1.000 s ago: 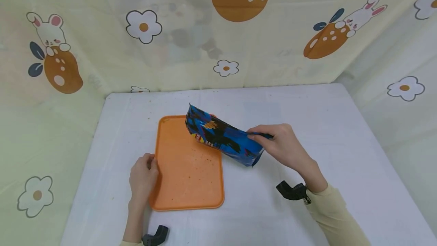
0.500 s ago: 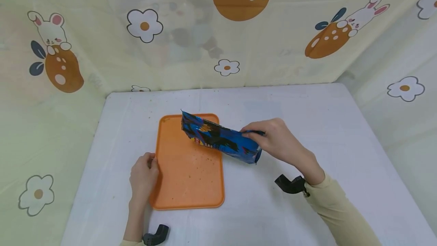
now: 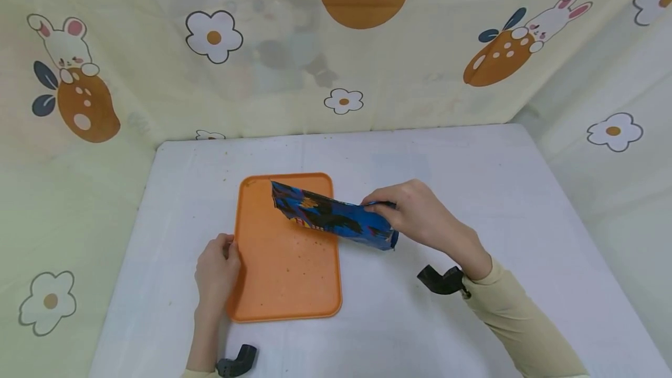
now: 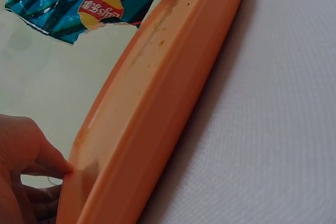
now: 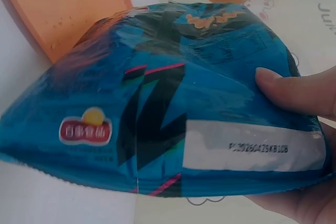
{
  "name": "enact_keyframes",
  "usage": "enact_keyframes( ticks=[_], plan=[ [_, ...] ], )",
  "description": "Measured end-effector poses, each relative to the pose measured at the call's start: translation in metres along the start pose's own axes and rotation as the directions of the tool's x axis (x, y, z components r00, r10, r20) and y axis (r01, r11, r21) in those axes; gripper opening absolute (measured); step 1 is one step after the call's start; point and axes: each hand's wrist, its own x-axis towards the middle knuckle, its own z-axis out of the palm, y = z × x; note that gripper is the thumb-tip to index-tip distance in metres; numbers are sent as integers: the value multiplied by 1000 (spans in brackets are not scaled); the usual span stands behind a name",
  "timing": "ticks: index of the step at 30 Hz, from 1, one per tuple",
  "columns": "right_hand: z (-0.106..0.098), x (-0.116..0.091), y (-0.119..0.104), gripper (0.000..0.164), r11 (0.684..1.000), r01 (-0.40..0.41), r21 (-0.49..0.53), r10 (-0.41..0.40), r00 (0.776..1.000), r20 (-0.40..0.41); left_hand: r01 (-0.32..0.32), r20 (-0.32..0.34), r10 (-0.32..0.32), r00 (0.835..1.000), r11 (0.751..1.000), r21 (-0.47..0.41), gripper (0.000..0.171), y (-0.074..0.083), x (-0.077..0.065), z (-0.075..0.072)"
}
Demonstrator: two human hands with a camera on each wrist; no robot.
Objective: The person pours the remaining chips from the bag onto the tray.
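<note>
My right hand pinches a blue Lay's chip bag along its upper edge, thumb on one face and fingers on the other. In the right wrist view the crimped end of the chip bag is near the camera, with a white date strip. The torn far end, with the round logo, shows in the left wrist view on the chip bag, over the orange tray. My left hand grips the tray's left rim, thumb at the edge. Small crumbs dot the tray.
A white-covered table lies under the tray, with a few crumbs near its back edge. A patterned curtain hangs behind and at both sides. Each wrist carries a black camera mount.
My right hand has moved left, taking the chip bag farther over the tray. The bag's torn end now sits lower in view. My left hand has stayed at the tray's rim.
</note>
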Motion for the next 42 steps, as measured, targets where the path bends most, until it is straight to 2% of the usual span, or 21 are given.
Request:
enact_keyframes(
  ticks=[14, 24, 42],
  plan=[
    [3, 1, -2, 15, 998, 49, -36, -49, 999, -5, 20, 15, -20, 1000, 1000, 6, 23, 1, 1, 0],
    [1, 0, -6, 17, 997, 75, 26, -74, 997, -33, 17, 18, -17, 1000, 1000, 4, 24, 2, 1, 0],
    [5, 0, -5, 19, 990, 131, 42, -130, 991, -23, 12, 19, -13, 1000, 1000, 8, 24, -2, 2, 2]
  ],
)
